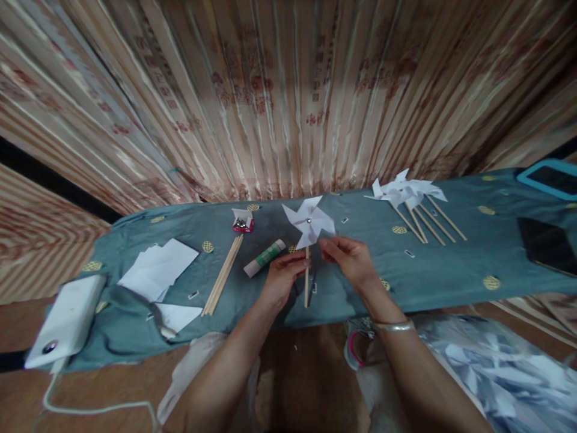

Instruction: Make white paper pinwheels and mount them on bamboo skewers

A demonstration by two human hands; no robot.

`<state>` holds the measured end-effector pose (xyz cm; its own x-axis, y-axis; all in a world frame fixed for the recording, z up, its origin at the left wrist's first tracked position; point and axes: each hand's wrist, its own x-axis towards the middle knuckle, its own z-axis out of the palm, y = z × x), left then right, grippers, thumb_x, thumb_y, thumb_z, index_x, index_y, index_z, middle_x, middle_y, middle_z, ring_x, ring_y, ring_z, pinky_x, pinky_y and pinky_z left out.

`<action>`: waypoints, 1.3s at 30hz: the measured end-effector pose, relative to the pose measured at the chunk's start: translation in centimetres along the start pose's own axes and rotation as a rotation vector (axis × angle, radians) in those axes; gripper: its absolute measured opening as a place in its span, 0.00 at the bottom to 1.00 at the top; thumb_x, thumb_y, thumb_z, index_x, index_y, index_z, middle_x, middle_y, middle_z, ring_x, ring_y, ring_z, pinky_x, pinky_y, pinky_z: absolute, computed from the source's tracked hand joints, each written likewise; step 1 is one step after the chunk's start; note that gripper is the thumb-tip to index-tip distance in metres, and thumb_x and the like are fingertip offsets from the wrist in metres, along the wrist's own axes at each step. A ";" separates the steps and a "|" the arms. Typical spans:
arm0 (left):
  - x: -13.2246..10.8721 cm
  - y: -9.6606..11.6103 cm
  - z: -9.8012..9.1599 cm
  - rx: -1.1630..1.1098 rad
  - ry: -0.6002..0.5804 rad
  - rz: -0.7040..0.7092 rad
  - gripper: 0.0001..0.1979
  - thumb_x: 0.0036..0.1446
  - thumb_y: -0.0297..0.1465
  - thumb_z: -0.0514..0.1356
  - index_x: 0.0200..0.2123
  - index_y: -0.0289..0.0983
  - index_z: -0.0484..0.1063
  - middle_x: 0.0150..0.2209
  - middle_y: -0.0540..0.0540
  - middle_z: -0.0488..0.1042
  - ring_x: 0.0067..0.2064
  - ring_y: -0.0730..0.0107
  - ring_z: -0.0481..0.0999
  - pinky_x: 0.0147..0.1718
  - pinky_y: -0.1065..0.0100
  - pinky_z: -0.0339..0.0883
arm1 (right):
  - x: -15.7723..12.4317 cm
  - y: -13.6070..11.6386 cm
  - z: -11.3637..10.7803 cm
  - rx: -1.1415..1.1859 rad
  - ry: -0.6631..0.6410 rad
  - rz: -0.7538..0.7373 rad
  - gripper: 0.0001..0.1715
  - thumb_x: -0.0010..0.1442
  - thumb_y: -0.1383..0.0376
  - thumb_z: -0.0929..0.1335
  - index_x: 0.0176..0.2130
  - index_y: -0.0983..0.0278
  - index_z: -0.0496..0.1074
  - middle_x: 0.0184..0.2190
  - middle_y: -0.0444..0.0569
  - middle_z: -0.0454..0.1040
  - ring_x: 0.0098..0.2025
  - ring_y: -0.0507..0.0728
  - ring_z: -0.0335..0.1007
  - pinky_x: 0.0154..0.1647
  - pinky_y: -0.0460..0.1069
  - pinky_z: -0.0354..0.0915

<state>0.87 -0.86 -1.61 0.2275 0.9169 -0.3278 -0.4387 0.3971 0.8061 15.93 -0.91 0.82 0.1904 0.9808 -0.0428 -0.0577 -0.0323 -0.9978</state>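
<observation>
A white paper pinwheel (311, 220) on a wooden stick (307, 288) stands out in front of me, with a small metal pin at its centre. My left hand (285, 273) is closed on the stick just below the paper blades. Close by the pinwheel's lower right blade, my right hand (347, 255) is curled with thumb and fingertips together; whether anything is between them is hidden. A green and white glue stick (264, 258) lies left of my left hand. Beyond it sits a small open red box (243, 221) of metal pins.
Several bare wooden sticks (223, 276) and white paper sheets (157, 267) lie left on the green cloth (360, 225). Finished pinwheels (408, 191) lie right. A dark phone (547, 246) and blue-framed tablet (552, 178) are far right, a white corded device (67, 322) far left. A plastic bag (505, 367) holds pinwheels below.
</observation>
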 end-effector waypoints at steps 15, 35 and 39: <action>0.0 -0.3 0.1 0.002 -0.010 -0.053 0.17 0.28 0.31 0.76 0.28 0.34 0.81 0.28 0.46 0.79 0.30 0.73 0.74 0.35 0.71 0.66 | 1.5 0.3 -1.8 0.067 0.215 -0.064 0.20 0.35 0.50 0.78 0.23 0.62 0.75 0.19 0.41 0.72 0.22 0.49 0.61 0.25 0.46 0.58; 0.0 -0.2 0.1 -0.038 0.028 -0.014 0.18 0.29 0.31 0.76 0.29 0.33 0.81 0.27 0.47 0.78 0.29 0.74 0.74 0.35 0.69 0.66 | 0.4 1.4 0.1 -0.005 0.039 -0.048 0.22 0.40 0.49 0.77 0.19 0.62 0.70 0.17 0.40 0.65 0.22 0.49 0.56 0.22 0.45 0.52; 0.0 -0.2 0.1 -0.040 0.021 -0.016 0.18 0.29 0.31 0.76 0.28 0.33 0.81 0.27 0.47 0.78 0.29 0.74 0.74 0.35 0.70 0.66 | 0.1 1.2 0.5 -0.018 -0.003 -0.061 0.23 0.42 0.49 0.76 0.19 0.62 0.69 0.18 0.40 0.64 0.23 0.49 0.56 0.23 0.46 0.53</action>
<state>1.06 -0.95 -1.68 0.2172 0.9107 -0.3513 -0.4694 0.4130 0.7804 15.40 -0.79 -0.39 0.1905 0.9815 0.0185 -0.0283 0.0243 -0.9993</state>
